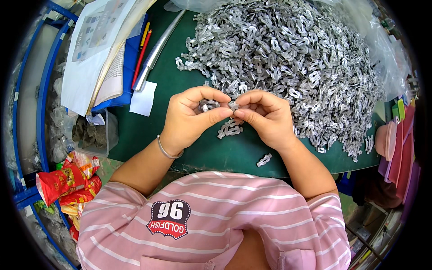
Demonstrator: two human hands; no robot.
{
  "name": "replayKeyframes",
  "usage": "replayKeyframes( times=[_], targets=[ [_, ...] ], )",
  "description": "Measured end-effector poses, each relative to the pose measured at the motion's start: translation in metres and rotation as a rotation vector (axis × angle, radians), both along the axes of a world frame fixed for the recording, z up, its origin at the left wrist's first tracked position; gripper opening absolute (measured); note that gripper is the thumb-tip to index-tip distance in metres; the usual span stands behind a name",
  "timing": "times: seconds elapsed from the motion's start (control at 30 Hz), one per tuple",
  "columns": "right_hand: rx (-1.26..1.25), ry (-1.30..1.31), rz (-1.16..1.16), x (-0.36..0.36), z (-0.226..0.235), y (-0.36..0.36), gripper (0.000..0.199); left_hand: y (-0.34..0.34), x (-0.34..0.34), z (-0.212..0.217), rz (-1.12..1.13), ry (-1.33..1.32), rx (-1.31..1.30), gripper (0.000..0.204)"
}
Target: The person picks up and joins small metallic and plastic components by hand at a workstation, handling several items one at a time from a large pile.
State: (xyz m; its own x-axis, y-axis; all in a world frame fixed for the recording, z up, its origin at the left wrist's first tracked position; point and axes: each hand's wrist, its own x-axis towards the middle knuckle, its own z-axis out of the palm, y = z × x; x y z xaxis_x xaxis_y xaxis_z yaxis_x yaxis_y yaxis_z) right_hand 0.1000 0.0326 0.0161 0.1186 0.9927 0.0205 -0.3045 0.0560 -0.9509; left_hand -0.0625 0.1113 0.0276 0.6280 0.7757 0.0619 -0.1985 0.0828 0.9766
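Just above centre frame, the left hand (191, 112) and right hand (268, 116) share a fingertip grip, pinching a small grey piece (233, 105). It is probably light, stiff and slick, best held by its edges.

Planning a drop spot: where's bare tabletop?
Bare green tabletop: between silver tool and heap of grey clips; also the front strip between the forearms, nearer the person than the small clip cluster, left of the lone clip. Crowded: far and right under the heap, far left at papers.
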Motion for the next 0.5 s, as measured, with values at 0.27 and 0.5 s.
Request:
replayKeyframes(
  times=[0.27, 0.5],
  targets=[
    [0.18, -0.292, -0.051, 0.003, -0.002, 0.003, 0.012, 0.004, -0.002, -0.007, -0.05, 0.049, 0.318, 0.016],
    [0.341, -0.371, -0.169, -0.002, 0.002, 0.0, 0.027, 0.005, -0.001, -0.005, -0.163, 0.076, -0.416, 0.017]
  ],
)
